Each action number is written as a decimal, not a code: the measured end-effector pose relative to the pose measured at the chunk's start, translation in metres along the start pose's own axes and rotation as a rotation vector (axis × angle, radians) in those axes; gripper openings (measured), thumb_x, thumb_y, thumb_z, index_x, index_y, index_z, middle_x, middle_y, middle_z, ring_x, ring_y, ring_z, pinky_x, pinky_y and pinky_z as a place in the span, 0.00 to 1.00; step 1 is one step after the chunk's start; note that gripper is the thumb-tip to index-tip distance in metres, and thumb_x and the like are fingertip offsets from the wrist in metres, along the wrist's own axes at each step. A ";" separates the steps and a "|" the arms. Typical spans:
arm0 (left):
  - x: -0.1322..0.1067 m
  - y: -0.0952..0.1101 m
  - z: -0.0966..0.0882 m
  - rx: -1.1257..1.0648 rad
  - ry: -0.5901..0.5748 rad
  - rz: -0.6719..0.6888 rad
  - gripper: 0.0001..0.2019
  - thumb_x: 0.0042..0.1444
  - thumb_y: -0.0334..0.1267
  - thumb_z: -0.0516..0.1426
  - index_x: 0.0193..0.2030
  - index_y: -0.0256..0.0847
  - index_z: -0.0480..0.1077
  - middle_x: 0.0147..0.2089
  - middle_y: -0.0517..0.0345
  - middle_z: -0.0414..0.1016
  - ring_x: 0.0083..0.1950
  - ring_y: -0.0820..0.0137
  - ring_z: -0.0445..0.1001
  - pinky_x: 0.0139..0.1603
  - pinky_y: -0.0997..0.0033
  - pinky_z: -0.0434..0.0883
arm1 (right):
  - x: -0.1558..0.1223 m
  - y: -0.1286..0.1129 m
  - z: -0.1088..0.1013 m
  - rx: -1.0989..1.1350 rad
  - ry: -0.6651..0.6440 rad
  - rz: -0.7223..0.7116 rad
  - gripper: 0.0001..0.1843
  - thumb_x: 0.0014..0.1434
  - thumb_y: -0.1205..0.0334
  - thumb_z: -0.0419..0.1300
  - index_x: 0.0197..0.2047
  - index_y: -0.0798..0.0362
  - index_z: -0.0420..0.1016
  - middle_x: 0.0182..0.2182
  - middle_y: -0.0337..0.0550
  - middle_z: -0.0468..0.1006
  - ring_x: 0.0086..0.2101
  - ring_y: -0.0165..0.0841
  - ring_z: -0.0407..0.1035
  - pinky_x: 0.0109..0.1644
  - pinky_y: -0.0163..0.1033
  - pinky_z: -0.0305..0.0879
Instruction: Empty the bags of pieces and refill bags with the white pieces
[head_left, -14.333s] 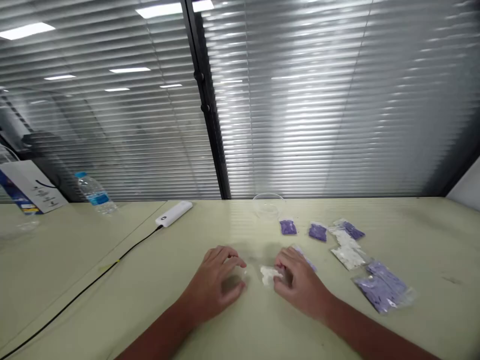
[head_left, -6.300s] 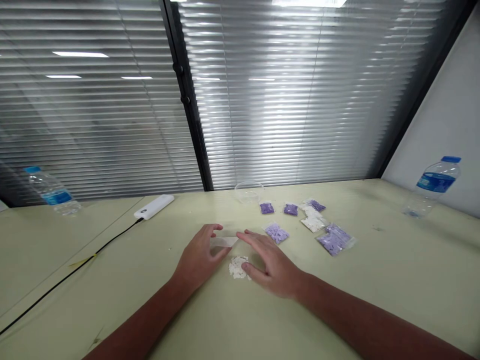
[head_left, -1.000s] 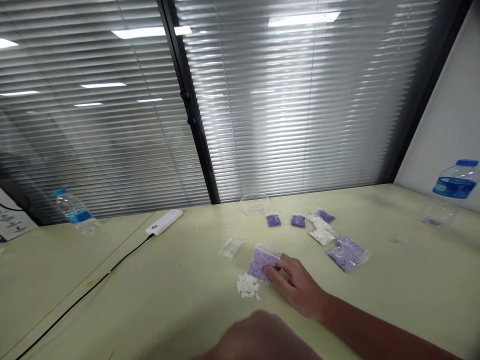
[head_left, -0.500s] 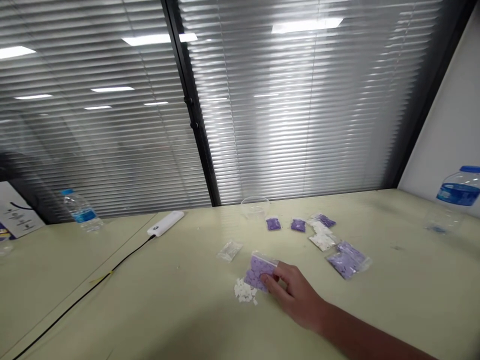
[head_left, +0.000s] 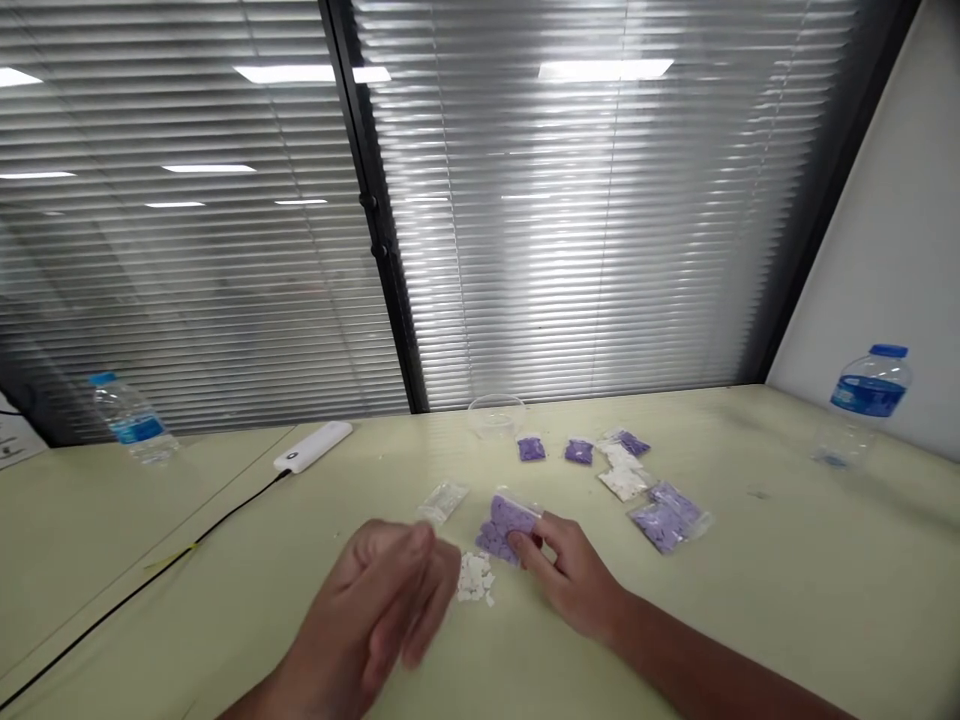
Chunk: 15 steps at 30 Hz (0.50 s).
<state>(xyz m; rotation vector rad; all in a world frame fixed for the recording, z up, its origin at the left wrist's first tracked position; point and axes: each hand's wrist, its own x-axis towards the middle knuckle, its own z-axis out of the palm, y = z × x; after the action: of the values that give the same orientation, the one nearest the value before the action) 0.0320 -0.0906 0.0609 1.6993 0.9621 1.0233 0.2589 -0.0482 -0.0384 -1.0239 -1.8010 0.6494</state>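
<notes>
My right hand (head_left: 571, 573) pinches the near edge of a small clear bag of purple pieces (head_left: 507, 524) and holds it tilted just above the table. A loose heap of white pieces (head_left: 474, 578) lies right beside it, to the left. My left hand (head_left: 382, 600) hovers blurred in front of the heap, fingers loosely spread, with nothing in it. An emptied clear bag (head_left: 442, 500) lies a little beyond.
Farther back lie several small bags of purple and white pieces (head_left: 622, 470) and a clear cup (head_left: 496, 414). A white power bank (head_left: 312, 446) with a black cable sits left. Water bottles stand at far left (head_left: 129, 430) and far right (head_left: 862, 400). Blinds close off the back.
My left hand has come back up into view at the lower left, toward the white heap. My right hand keeps its hold on the purple bag, drawn slightly nearer the heap.
</notes>
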 end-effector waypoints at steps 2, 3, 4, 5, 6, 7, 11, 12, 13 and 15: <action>0.024 -0.017 0.000 -0.204 -0.020 -0.083 0.32 0.62 0.57 0.44 0.11 0.42 0.44 0.11 0.64 0.39 0.20 0.80 0.50 0.26 0.72 0.53 | 0.000 0.000 -0.001 0.011 0.004 -0.003 0.20 0.71 0.53 0.52 0.29 0.56 0.63 0.27 0.39 0.66 0.30 0.29 0.61 0.35 0.37 0.54; 0.033 -0.028 -0.001 -0.190 0.018 -0.073 0.31 0.60 0.59 0.47 0.13 0.42 0.43 0.15 0.65 0.40 0.22 0.81 0.47 0.28 0.73 0.50 | 0.000 0.000 -0.002 0.015 0.000 -0.005 0.20 0.71 0.54 0.52 0.29 0.56 0.63 0.27 0.39 0.66 0.30 0.29 0.60 0.35 0.36 0.54; 0.039 -0.040 -0.003 -0.140 0.042 -0.061 0.30 0.58 0.60 0.48 0.16 0.42 0.43 0.18 0.66 0.42 0.25 0.81 0.46 0.30 0.74 0.48 | 0.000 0.000 -0.002 0.020 -0.007 -0.005 0.20 0.71 0.54 0.52 0.29 0.56 0.63 0.27 0.39 0.65 0.30 0.29 0.60 0.35 0.36 0.53; 0.043 -0.050 -0.005 -0.056 0.074 -0.050 0.29 0.57 0.61 0.50 0.18 0.42 0.44 0.21 0.66 0.44 0.26 0.81 0.47 0.31 0.74 0.48 | 0.000 -0.001 -0.002 0.025 -0.016 -0.005 0.19 0.71 0.54 0.52 0.29 0.55 0.62 0.27 0.39 0.65 0.30 0.29 0.60 0.35 0.36 0.53; 0.044 -0.059 -0.007 0.063 0.082 -0.018 0.27 0.57 0.59 0.52 0.20 0.42 0.47 0.23 0.65 0.49 0.29 0.81 0.50 0.33 0.75 0.51 | 0.000 -0.001 -0.002 0.031 -0.025 -0.003 0.19 0.71 0.55 0.52 0.30 0.55 0.62 0.28 0.39 0.65 0.30 0.29 0.59 0.34 0.36 0.53; 0.044 -0.066 -0.008 0.207 0.083 0.028 0.25 0.57 0.57 0.55 0.22 0.41 0.51 0.26 0.65 0.54 0.32 0.80 0.54 0.36 0.76 0.54 | 0.000 -0.002 -0.002 0.037 -0.035 -0.005 0.18 0.71 0.55 0.53 0.30 0.55 0.62 0.28 0.38 0.65 0.29 0.28 0.59 0.34 0.36 0.53; 0.037 -0.078 -0.007 0.623 0.022 0.180 0.21 0.52 0.52 0.65 0.48 0.47 0.67 0.50 0.58 0.70 0.54 0.72 0.67 0.56 0.73 0.69 | -0.002 -0.004 -0.001 0.040 -0.056 -0.057 0.15 0.70 0.58 0.54 0.31 0.55 0.64 0.28 0.38 0.67 0.30 0.28 0.61 0.35 0.35 0.55; 0.036 -0.079 -0.006 0.671 -0.002 0.199 0.26 0.52 0.51 0.66 0.55 0.51 0.64 0.57 0.57 0.69 0.60 0.70 0.67 0.63 0.69 0.70 | -0.003 -0.005 -0.001 0.038 -0.059 -0.073 0.15 0.70 0.59 0.55 0.32 0.55 0.65 0.29 0.38 0.67 0.30 0.28 0.61 0.36 0.35 0.55; 0.036 -0.080 -0.005 0.709 -0.021 0.217 0.31 0.52 0.52 0.66 0.61 0.54 0.61 0.63 0.57 0.67 0.64 0.68 0.66 0.68 0.66 0.70 | -0.003 -0.005 -0.001 0.035 -0.062 -0.085 0.14 0.70 0.59 0.55 0.32 0.55 0.66 0.29 0.38 0.67 0.30 0.28 0.61 0.36 0.35 0.55; 0.035 -0.081 -0.004 0.789 -0.035 0.247 0.38 0.52 0.52 0.66 0.67 0.59 0.54 0.68 0.58 0.62 0.70 0.66 0.63 0.73 0.61 0.69 | -0.003 -0.006 -0.002 0.032 -0.070 -0.100 0.13 0.70 0.60 0.55 0.33 0.55 0.66 0.29 0.38 0.67 0.30 0.28 0.61 0.36 0.35 0.55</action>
<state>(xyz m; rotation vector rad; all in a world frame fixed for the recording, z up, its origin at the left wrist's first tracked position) 0.0281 -0.0339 -0.0074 2.5219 1.2520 0.8026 0.2590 -0.0538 -0.0350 -0.8935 -1.8842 0.6575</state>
